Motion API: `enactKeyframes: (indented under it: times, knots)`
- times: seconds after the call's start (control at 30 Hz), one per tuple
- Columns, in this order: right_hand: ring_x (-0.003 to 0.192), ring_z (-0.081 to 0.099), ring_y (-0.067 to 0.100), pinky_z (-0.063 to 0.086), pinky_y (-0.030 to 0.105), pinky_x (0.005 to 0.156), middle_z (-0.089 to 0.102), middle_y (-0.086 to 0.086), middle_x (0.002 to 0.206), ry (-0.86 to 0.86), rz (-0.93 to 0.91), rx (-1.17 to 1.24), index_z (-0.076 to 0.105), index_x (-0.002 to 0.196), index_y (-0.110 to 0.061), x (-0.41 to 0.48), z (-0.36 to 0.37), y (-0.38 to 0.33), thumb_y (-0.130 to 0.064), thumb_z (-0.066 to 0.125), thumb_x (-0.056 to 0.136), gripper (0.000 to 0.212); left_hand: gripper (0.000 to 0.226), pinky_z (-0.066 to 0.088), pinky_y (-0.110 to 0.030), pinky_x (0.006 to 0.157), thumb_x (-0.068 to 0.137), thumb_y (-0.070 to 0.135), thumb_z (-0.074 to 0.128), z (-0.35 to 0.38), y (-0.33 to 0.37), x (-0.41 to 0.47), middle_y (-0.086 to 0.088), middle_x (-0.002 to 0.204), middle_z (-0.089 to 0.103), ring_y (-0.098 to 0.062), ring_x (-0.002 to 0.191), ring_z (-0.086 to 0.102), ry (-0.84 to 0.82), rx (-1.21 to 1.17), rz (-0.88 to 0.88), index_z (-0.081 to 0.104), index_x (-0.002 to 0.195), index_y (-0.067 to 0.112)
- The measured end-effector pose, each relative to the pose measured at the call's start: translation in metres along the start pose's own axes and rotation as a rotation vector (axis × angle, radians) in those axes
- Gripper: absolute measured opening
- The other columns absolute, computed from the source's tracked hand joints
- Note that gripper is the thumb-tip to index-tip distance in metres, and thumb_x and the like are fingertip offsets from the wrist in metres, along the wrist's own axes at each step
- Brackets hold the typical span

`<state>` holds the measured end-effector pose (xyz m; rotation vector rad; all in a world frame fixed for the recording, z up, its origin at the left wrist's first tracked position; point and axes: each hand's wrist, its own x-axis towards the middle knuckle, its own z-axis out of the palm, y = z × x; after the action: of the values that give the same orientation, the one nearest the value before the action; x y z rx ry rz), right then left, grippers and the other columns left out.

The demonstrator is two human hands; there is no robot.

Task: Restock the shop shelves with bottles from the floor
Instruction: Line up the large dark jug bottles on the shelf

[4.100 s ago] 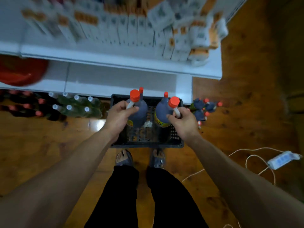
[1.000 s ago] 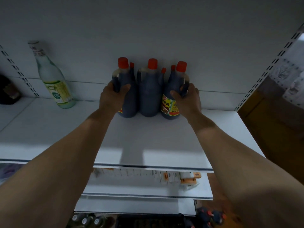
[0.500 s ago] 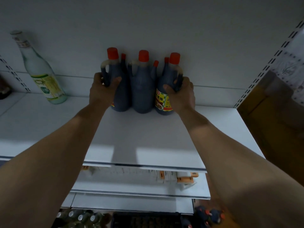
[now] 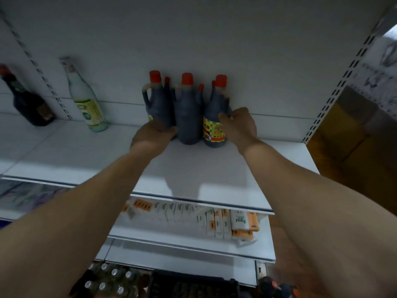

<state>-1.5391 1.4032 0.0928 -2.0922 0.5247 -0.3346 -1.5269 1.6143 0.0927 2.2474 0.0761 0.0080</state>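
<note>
Three dark sauce bottles with red caps stand side by side at the back of the white upper shelf (image 4: 214, 168). The left bottle (image 4: 158, 100) has its base covered by my left hand (image 4: 153, 134), which curls round it low down. The middle bottle (image 4: 187, 112) stands free between my hands. My right hand (image 4: 239, 124) grips the right bottle (image 4: 214, 117), thumb on its yellow-red label and fingers behind it.
A clear bottle with a green label (image 4: 89, 104) and a dark bottle (image 4: 28, 104) stand further left on the shelf. Tissue packs (image 4: 217, 222) fill the shelf below. On the floor are a black crate (image 4: 193, 284), silver-capped bottles (image 4: 111, 280) and more dark bottles (image 4: 277, 287).
Both bottles came up from the floor crate and now stand beside the middle one. Over the last second my left hand slid down to its bottle's base; my right hand stays on its bottle.
</note>
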Motion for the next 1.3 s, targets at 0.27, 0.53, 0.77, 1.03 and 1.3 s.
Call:
enactKeyframes:
  times: [0.27, 0.53, 0.77, 1.03, 1.3]
  knots:
    - [0.106, 0.058, 0.027, 0.041, 0.03, 0.079, 0.065, 0.003, 0.114, 0.091, -0.011, -0.075, 0.061, 0.109, -0.022, -0.084, -0.068, 0.003, -0.055, 0.051, 0.089, 0.04, 0.048, 0.053, -0.035, 0.083, 0.079, 0.067, 0.057, 0.005, 0.023, -0.109, 0.007, 0.087, 0.066, -0.017, 0.088, 0.064, -0.329, 0.245, 0.264, 0.066, 0.1, 0.025]
    - [0.092, 0.054, 0.015, 0.037, 0.027, 0.076, 0.063, -0.007, 0.1, 0.172, 0.068, -0.219, 0.064, 0.108, -0.025, -0.196, -0.122, 0.045, -0.049, 0.05, 0.091, 0.033, 0.047, 0.052, -0.032, 0.079, 0.083, 0.065, 0.055, 0.052, 0.006, -0.226, 0.006, 0.098, 0.07, -0.013, 0.087, 0.064, -0.725, 0.218, 0.361, 0.069, 0.105, 0.025]
    - [0.086, 0.061, 0.014, 0.043, 0.025, 0.065, 0.068, -0.009, 0.088, 0.165, 0.171, -0.258, 0.065, 0.087, -0.029, -0.264, -0.155, 0.128, -0.044, 0.055, 0.088, 0.019, 0.053, 0.05, -0.036, 0.089, 0.08, 0.068, 0.055, 0.134, -0.04, -0.299, 0.002, 0.113, 0.066, -0.018, 0.101, 0.061, -0.92, 0.396, 0.26, 0.066, 0.11, 0.025]
    - [0.097, 0.062, 0.017, 0.051, 0.03, 0.08, 0.069, -0.007, 0.099, -0.063, 0.3, -0.316, 0.066, 0.098, -0.031, -0.245, -0.184, 0.29, -0.044, 0.056, 0.088, 0.019, 0.049, 0.049, -0.034, 0.092, 0.079, 0.064, 0.059, 0.269, -0.082, -0.345, 0.001, 0.119, 0.065, -0.02, 0.105, 0.06, -0.927, 0.477, -0.026, 0.063, 0.111, 0.027]
    - [0.109, 0.061, 0.026, 0.052, 0.039, 0.089, 0.067, 0.001, 0.118, -0.389, 0.383, -0.356, 0.061, 0.117, -0.028, -0.218, -0.168, 0.497, -0.041, 0.059, 0.086, 0.033, 0.051, 0.049, -0.034, 0.09, 0.083, 0.053, 0.063, 0.436, -0.14, -0.383, -0.004, 0.112, 0.067, -0.023, 0.103, 0.062, -0.966, 0.492, -0.359, 0.055, 0.122, 0.021]
